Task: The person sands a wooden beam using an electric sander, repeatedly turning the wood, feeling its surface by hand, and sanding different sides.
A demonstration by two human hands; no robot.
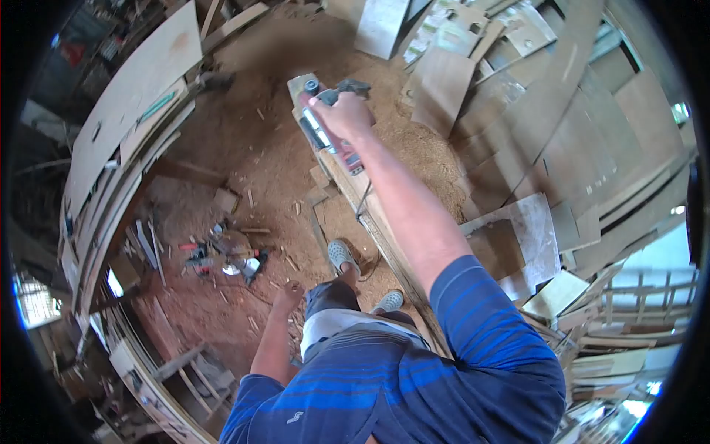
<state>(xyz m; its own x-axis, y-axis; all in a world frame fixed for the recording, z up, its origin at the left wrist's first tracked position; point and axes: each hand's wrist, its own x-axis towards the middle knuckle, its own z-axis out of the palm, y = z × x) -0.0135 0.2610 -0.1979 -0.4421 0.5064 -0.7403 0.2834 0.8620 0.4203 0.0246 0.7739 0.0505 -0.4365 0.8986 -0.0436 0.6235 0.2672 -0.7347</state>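
Note:
My right hand [346, 117] is wrapped round the handle of an electric hand planer [322, 132], reddish with a dark front knob. The planer rests on the far end of a long, narrow wooden board [381, 226]. That board runs from near my body away from me. A dark cord [363, 200] hangs over the board behind the tool. My left hand [290, 294] hangs low beside my left thigh, away from the board. Its fingers look curled, with nothing visible in them.
Sawdust and wood scraps cover the floor [244, 140]. Another power tool [235, 255] lies there on the left. Sheets of board [144, 96] are stacked at the left, and large panels [540, 140] lean at the right. My feet in grey clogs [342, 256] stand beside the board.

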